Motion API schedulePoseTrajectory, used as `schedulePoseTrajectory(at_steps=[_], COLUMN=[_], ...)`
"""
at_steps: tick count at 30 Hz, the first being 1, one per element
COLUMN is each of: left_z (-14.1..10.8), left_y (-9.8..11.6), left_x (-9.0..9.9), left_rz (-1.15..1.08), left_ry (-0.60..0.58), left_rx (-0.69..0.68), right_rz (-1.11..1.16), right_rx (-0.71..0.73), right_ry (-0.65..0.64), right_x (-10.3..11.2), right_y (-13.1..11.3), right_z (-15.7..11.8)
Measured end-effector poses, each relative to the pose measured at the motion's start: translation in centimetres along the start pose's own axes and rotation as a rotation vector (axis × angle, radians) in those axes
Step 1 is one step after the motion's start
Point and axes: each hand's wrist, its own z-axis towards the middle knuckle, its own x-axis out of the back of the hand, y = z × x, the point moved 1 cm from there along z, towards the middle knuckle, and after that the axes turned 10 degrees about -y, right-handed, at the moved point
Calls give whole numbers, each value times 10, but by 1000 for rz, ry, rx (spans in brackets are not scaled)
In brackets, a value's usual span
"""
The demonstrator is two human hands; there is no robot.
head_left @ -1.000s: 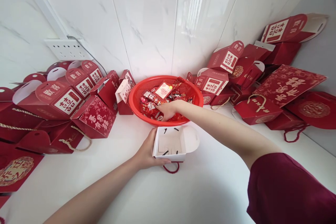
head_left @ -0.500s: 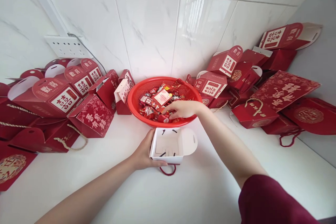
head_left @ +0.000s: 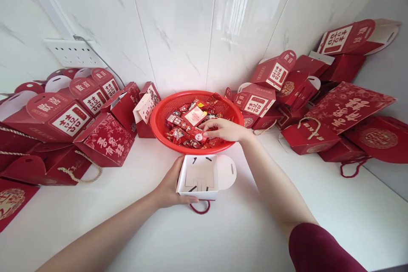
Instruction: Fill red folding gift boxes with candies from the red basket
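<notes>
My left hand (head_left: 172,185) grips the left side of a small paper gift box (head_left: 197,195), fingers behind it and thumb along its front. The box stands with its mouth up; its white inside shows black cord ends and no candy, and a rounded flap (head_left: 227,173) hangs out to the right. A dark red cord handle (head_left: 200,209) sticks out at its front. Over the red plastic basket (head_left: 156,123), my right hand (head_left: 223,131) has thumb and fingers closed at a red-wrapped candy (head_left: 198,137) on the heap. A pale pink square packet (head_left: 194,116) lies on top.
Red gift boxes (head_left: 72,121) are piled on the left, with rope handles. More red boxes (head_left: 255,103) and a large flat red bag (head_left: 344,106) are stacked on the right. A socket strip (head_left: 76,53) with a cable is on the tiled wall behind the white table (head_left: 242,229).
My right hand has risen slightly out of the candies, its fingertips now at a red-wrapped candy. The left hand still holds the box; the whole view has shifted a little.
</notes>
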Motion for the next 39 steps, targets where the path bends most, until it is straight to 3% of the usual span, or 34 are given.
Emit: schedulePoseTrajectory(at_steps=[9, 14, 21, 25, 30, 33, 36, 39], left_z=[-2, -1, 0, 1, 1, 0, 0, -1], left_y=[1, 1, 3, 5, 3, 1, 1, 2], left_x=[0, -1, -1, -3, -3, -1, 0, 1], left_rz=[-2, -23, -3, -10, -54, -33, -8, 9], left_ry=[-15, -3, 1, 7, -20, -29, -28, -20], left_rx=[36, 20, 19, -3, -15, -20, -14, -2], right_rz=[-161, 100, 165, 16, -16, -35, -279, -446], right_rx=[-48, 39, 34, 3, -57, -83, -179, -299], right_ry=[57, 110, -238, -78, -47, -208, -380, -380], right_x=[0, 3, 0, 1, 1, -1, -7, -17], right_y=[-8, -35, -70, -66, -49, -41, -36, -32], right_z=[-6, -27, -55, -54, -38, -15, 14, 41])
